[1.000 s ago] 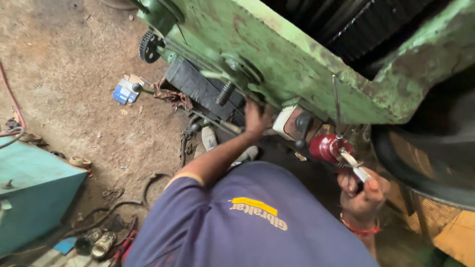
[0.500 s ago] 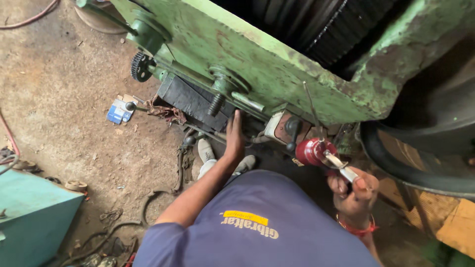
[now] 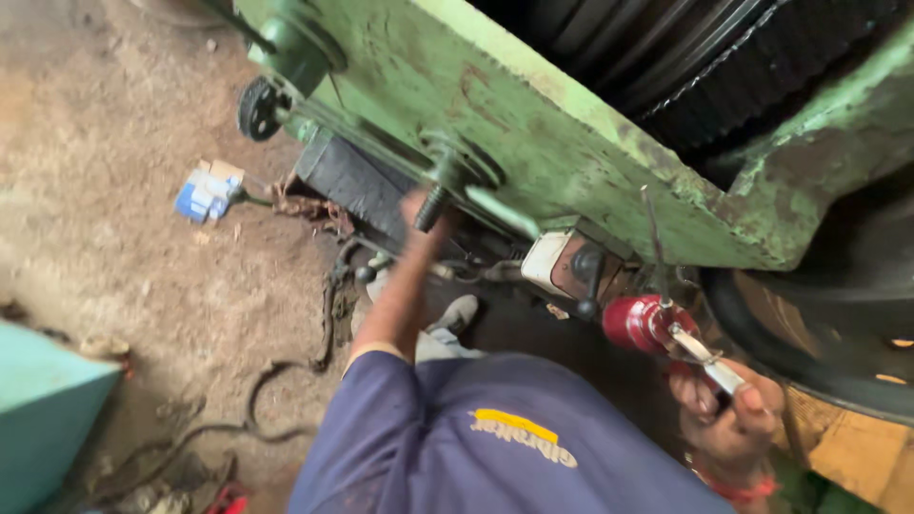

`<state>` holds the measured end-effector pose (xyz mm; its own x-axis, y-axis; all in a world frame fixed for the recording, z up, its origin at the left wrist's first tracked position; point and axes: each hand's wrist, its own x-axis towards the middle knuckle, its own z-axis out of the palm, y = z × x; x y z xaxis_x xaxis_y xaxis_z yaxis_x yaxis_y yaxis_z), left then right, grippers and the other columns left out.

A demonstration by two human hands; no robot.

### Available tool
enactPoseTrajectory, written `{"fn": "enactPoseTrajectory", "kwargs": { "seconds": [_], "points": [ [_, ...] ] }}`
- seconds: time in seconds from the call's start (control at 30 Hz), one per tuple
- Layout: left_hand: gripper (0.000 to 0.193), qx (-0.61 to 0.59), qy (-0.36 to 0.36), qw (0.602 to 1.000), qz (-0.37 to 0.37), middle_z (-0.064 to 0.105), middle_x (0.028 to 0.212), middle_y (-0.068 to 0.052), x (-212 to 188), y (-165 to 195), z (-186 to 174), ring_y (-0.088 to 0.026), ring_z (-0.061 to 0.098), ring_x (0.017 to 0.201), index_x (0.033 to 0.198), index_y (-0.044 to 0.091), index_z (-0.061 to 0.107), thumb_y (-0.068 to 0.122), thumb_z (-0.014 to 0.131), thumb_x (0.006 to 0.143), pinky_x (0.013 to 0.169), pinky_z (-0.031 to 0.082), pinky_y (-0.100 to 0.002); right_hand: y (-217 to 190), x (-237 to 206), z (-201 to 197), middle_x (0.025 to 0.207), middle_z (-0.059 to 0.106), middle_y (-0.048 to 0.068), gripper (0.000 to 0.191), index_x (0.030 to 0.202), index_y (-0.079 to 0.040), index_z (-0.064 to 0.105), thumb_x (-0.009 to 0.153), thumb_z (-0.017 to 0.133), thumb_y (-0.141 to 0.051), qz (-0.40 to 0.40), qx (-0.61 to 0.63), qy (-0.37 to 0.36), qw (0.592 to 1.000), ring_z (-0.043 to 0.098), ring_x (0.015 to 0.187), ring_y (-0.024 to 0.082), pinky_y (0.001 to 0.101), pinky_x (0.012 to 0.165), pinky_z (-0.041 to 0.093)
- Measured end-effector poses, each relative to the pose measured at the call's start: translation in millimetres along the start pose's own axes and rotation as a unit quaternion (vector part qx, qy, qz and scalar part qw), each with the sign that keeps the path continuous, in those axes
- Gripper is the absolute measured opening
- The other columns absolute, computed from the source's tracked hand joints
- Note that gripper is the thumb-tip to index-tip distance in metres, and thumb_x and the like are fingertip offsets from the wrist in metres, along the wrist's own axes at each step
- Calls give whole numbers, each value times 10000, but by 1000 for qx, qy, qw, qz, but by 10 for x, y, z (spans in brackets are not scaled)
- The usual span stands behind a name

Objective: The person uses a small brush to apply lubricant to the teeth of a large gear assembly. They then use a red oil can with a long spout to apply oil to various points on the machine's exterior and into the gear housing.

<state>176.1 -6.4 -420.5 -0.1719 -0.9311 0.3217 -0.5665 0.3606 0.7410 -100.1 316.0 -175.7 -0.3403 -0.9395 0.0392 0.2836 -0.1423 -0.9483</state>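
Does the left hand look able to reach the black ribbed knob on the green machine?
Probably yes: the blurred left hand seems at that knob, nothing between; the right hand holds a red oil can.

right hand [image 3: 728, 419] gripping red oil can [image 3: 640, 324], green machine [image 3: 533, 133]

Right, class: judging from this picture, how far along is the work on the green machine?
Done: nothing looks finished. In hand: the right hand grips a red oil can, spout raised beside the green machine; the left hand, blurred, reaches a black handle. Left: probably the oiling itself.
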Motion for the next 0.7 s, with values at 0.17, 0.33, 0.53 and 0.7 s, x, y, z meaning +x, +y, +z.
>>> {"fn": "enactPoseTrajectory", "kwargs": {
  "seconds": [0.17, 0.33, 0.53, 0.7],
  "points": [
    [375, 172, 77, 982, 23, 683, 1080, -170, 505, -448, -495, -393, 628, 1017, 1124, 47, 677, 129, 702, 759, 837, 486, -539, -56, -96, 69, 633, 498, 48, 558, 717, 29, 540, 1044, 608, -418, 24, -9, 34, 999, 449, 587, 147, 329, 618, 340],
    [383, -331, 156, 881, -301, 641, 1144, -182, -584, 660, 64, -352, 593, 1046, 1201, -5, 622, 164, 636, 858, 883, 477, -495, 51, -136, 50, 604, 507, 31, 551, 725, 45, 555, 1034, 631, -406, 7, 53, 26, 998, 447, 541, 121, 330, 588, 348],
    [392, -630, -95, 610, -471, 635, 1130, -254, -754, 958, 801, -363, 568, 995, 1229, -118, 625, 165, 583, 961, 892, 475, -480, 47, -147, -75, 579, 493, 36, 567, 693, 37, 546, 1018, 637, -418, 31, 16, 48, 998, 427, 516, 115, 334, 579, 339],
    [387, -447, 163, 866, -153, 659, 1103, -184, -417, 816, 1040, -334, 614, 1051, 1192, -52, 587, 57, 671, 830, 936, 494, -435, -21, -131, -81, 600, 481, 38, 513, 710, 32, 543, 966, 637, -403, 30, 7, 47, 998, 405, 527, 141, 341, 534, 336]
  ]
}}
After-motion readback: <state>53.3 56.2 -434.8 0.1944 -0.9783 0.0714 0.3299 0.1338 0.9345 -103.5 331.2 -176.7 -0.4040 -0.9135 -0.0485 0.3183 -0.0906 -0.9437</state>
